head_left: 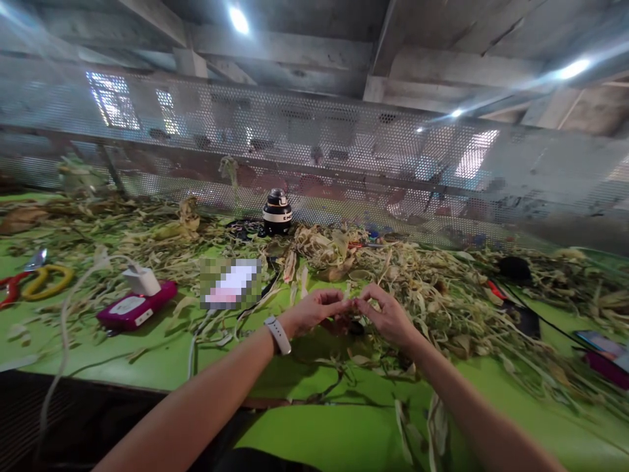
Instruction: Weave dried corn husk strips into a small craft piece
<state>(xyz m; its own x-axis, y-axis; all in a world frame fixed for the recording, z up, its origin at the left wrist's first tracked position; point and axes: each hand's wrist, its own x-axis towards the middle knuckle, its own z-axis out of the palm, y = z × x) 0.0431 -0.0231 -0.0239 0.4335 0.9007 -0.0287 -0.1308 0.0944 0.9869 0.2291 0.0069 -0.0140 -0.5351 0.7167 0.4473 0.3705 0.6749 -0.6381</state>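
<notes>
My left hand (pixel 319 311), with a white watch (pixel 278 335) on its wrist, is closed in a pinch above the green tabletop (pixel 304 429). My right hand (pixel 386 314) meets it fingertip to fingertip, also pinching. Whatever lies between the fingers is too small to make out. Pale dried leaves and stems (pixel 417 275) lie behind and to the right of both hands. Left of my hands, a phone (pixel 232 283) with a blurred, lit screen rests on the table, a white cable (pixel 193 351) running from it.
At left are a magenta power strip (pixel 135 306) with a white charger (pixel 141 280) and scissors with yellow handles (pixel 48 280). A black jar-like container (pixel 278 213) stands at the back before a perforated metal screen (pixel 334 154). Another phone (pixel 602 344) lies at far right.
</notes>
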